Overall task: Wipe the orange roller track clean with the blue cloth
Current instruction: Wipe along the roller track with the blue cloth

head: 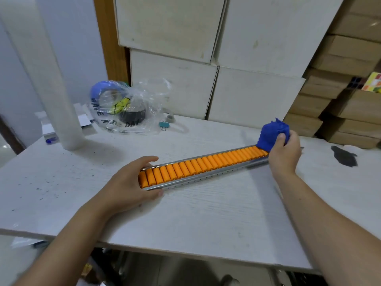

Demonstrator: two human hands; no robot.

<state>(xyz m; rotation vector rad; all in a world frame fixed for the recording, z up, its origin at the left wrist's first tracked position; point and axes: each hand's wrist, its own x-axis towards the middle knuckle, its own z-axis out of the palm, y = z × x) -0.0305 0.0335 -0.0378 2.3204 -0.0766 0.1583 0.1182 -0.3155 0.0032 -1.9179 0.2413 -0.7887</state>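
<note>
An orange roller track [203, 165] in a metal channel lies slantwise across the white table [185, 219], its near end at the left and its far end at the right. My left hand [132, 182] grips the near end, fingers over the far rail and thumb against the front rail. My right hand [285, 155] holds a bunched blue cloth [271, 135] pressed on the rollers at the far right end. The last rollers are hidden under the cloth.
A clear plastic bag [127, 108] with tape rolls sits at the back left beside a tall roll of wrap [53, 83]. A blue binder clip [164, 124] lies behind the track. White boxes [247, 96] and cardboard boxes [350, 112] stand behind. A dark stain [344, 155] marks the right.
</note>
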